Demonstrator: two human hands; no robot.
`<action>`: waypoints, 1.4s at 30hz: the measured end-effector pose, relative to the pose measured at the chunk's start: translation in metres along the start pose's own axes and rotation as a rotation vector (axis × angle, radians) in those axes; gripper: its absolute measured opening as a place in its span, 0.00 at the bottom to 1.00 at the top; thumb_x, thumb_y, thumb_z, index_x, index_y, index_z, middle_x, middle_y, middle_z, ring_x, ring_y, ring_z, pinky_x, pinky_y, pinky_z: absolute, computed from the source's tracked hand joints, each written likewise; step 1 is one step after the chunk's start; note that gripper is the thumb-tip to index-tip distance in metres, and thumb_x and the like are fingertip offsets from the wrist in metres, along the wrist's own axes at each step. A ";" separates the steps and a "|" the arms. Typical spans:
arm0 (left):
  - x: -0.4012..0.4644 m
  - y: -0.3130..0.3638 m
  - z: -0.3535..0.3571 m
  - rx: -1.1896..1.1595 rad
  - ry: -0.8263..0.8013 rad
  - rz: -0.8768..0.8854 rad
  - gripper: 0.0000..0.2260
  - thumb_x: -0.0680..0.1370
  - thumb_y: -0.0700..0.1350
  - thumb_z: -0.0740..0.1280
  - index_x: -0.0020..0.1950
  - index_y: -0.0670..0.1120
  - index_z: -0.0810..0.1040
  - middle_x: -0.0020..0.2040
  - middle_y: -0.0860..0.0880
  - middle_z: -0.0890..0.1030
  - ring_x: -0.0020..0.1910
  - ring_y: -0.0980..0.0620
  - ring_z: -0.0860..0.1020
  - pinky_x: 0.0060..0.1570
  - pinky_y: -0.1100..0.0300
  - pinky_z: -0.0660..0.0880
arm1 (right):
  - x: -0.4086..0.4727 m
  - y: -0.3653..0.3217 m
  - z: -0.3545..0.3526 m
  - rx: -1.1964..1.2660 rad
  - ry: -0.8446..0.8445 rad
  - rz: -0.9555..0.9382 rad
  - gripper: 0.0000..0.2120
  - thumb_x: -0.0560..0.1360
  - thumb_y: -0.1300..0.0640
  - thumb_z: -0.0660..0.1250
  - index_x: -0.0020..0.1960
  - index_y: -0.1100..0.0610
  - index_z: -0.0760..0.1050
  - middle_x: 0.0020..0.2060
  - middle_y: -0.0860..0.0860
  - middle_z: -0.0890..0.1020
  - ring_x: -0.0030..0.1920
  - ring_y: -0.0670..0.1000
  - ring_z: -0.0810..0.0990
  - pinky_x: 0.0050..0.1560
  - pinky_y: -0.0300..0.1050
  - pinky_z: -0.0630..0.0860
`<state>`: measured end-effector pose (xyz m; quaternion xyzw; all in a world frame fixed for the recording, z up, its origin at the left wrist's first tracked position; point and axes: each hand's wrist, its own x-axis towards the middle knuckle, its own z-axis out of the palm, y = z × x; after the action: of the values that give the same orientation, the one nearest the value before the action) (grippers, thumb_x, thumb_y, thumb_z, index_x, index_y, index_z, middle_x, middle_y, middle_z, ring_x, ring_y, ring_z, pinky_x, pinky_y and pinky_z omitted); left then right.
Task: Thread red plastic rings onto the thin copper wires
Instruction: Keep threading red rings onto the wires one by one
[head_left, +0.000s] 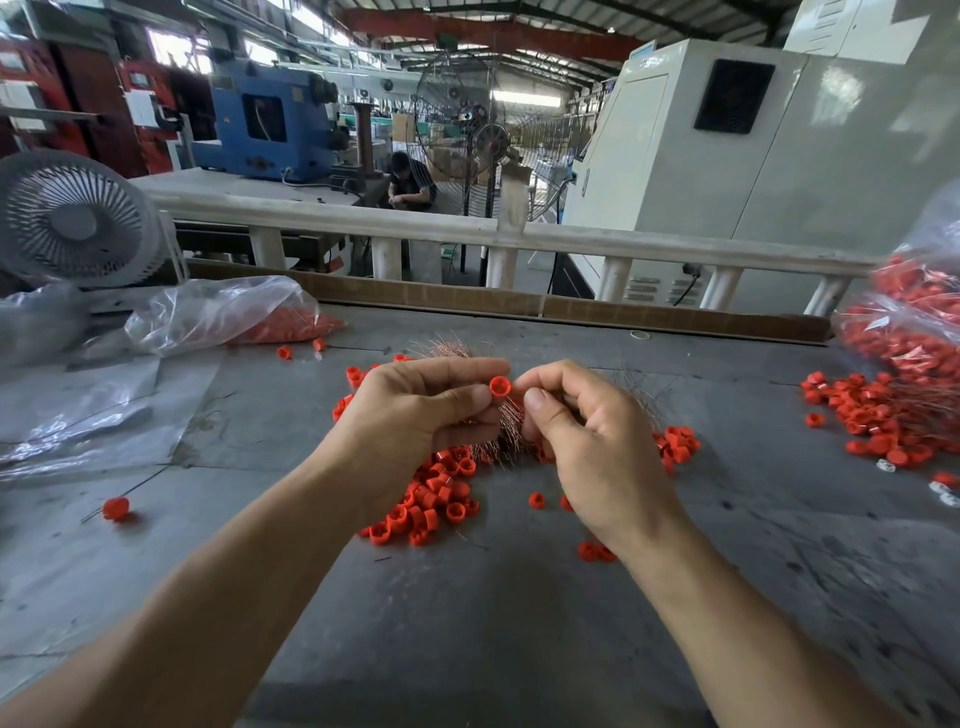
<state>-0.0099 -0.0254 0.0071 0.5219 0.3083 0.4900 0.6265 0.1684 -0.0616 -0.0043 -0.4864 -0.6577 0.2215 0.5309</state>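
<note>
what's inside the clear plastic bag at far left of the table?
The clear plastic bag holds a heap of red plastic rings at its right end. The crumpled film hides the rest, so any wires inside cannot be seen.

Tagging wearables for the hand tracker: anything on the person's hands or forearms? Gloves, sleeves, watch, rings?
Nothing worn that shows. The left hand and right hand are bare, no gloves, finger rings or tape. Both forearms are bare down to the frame edge: no sleeves, watch or wristband in view. Fingernails are short and unpainted.
</note>
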 end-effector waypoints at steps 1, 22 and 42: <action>0.000 0.000 -0.001 0.004 -0.006 -0.011 0.11 0.73 0.36 0.70 0.53 0.42 0.87 0.48 0.40 0.85 0.45 0.48 0.84 0.47 0.57 0.83 | 0.000 0.001 0.000 0.006 -0.001 0.009 0.10 0.82 0.60 0.65 0.47 0.48 0.80 0.34 0.45 0.80 0.33 0.40 0.75 0.36 0.33 0.70; 0.001 -0.001 0.004 -0.128 -0.040 -0.017 0.13 0.72 0.36 0.70 0.55 0.35 0.81 0.53 0.35 0.85 0.49 0.44 0.86 0.51 0.54 0.84 | 0.008 0.015 -0.009 -0.141 -0.072 0.160 0.07 0.80 0.56 0.70 0.55 0.44 0.80 0.43 0.40 0.87 0.46 0.41 0.84 0.48 0.45 0.78; 0.000 -0.001 0.004 -0.096 0.003 -0.030 0.12 0.72 0.37 0.70 0.54 0.36 0.81 0.50 0.37 0.86 0.48 0.44 0.86 0.49 0.55 0.84 | 0.006 0.013 -0.019 -0.781 -0.311 0.205 0.08 0.75 0.45 0.73 0.40 0.46 0.79 0.35 0.41 0.82 0.40 0.44 0.81 0.43 0.48 0.79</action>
<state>-0.0062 -0.0269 0.0069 0.4858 0.2930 0.4956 0.6577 0.1913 -0.0553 -0.0054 -0.6747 -0.7124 0.0781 0.1768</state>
